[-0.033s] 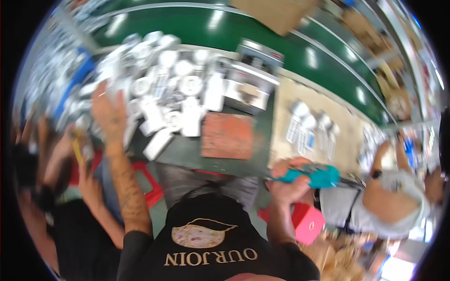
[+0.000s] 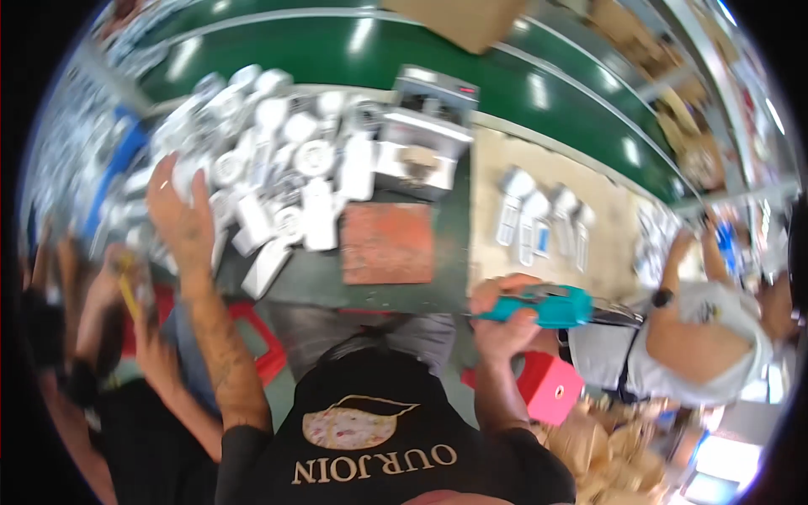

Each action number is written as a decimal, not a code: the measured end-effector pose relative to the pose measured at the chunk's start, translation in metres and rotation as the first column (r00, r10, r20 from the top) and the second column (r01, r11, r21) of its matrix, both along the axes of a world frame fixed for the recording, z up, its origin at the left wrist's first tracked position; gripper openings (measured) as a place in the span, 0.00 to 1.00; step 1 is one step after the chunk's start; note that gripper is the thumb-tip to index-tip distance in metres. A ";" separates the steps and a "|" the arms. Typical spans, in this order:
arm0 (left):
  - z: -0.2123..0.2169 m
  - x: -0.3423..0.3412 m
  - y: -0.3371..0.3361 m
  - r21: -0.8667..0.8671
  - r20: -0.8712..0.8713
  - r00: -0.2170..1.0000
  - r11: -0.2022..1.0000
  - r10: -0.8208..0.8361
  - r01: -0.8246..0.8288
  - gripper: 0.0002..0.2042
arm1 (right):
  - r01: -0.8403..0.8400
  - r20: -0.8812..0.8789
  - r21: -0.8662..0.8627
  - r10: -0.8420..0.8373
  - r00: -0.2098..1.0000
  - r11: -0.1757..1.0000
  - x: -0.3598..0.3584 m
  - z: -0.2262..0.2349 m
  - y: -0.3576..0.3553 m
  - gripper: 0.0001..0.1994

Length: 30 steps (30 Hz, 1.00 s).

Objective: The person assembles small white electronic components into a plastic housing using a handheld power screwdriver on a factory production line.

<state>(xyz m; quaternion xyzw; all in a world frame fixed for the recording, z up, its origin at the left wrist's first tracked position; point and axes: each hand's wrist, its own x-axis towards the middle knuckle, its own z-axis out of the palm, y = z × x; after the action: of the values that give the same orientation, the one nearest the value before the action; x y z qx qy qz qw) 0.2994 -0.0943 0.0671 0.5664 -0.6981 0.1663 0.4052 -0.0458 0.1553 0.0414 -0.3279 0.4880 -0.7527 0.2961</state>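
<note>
My left hand (image 2: 180, 220) is raised at the left edge of a heap of white plastic pieces with round heads and long handles (image 2: 318, 220). Its fingers are spread, and nothing shows between them. At the table's front edge, right of centre, my right hand (image 2: 503, 326) grips a teal power screwdriver (image 2: 555, 307) lying level and pointing right. Between the hands a worn reddish square mat (image 2: 387, 244) lies on the dark green table. Several similar white pieces (image 2: 532, 220) rest in a group on a beige board, beyond the screwdriver.
Behind the mat stands a grey-and-white boxy device (image 2: 421, 160) with a small red display. A green conveyor (image 2: 337, 38) runs along the back. Co-workers sit close on both sides; the left one's hand (image 2: 156, 353) holds something yellow. A red box-shaped object (image 2: 549, 387) is below the screwdriver.
The whole scene has shifted slightly left in the picture. My left hand has moved a little left with its fingers spread; my right hand still holds the screwdriver.
</note>
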 end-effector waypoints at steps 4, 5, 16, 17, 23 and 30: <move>0.004 -0.155 0.052 0.179 -0.517 0.682 0.713 -0.518 0.677 0.15 | 0.032 -0.081 -0.060 -0.037 0.996 0.998 0.002 0.007 0.004 0.36; 0.015 -0.204 0.075 0.342 -0.609 0.610 0.526 -0.508 0.779 0.16 | 0.055 -0.093 -0.059 -0.060 0.994 0.997 -0.001 0.010 0.008 0.36; -0.100 -0.394 0.071 0.582 -0.355 0.574 0.306 -0.738 0.753 0.30 | 0.093 -0.087 -0.069 -0.099 0.991 0.993 -0.002 0.014 0.037 0.36; -0.100 -0.392 0.071 0.568 -0.365 0.581 0.321 -0.728 0.758 0.28 | 0.095 -0.100 -0.064 -0.101 0.990 0.993 -0.001 0.014 0.037 0.36; -0.057 -0.347 0.089 0.408 -0.416 0.574 0.420 -0.706 0.811 0.15 | 0.084 -0.098 -0.048 -0.089 0.991 0.995 -0.008 0.005 0.023 0.36; -0.053 -0.240 0.109 0.388 -0.342 0.523 0.390 -0.780 0.835 0.12 | -0.041 -0.032 -0.023 0.040 0.999 0.999 -0.001 0.014 -0.008 0.37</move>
<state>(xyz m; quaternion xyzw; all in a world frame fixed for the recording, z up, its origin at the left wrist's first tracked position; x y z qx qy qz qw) 0.0591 0.0149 0.0137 0.2477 -0.8786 -0.2717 0.3049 -0.0463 0.1469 0.0551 -0.3531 0.4769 -0.7471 0.2997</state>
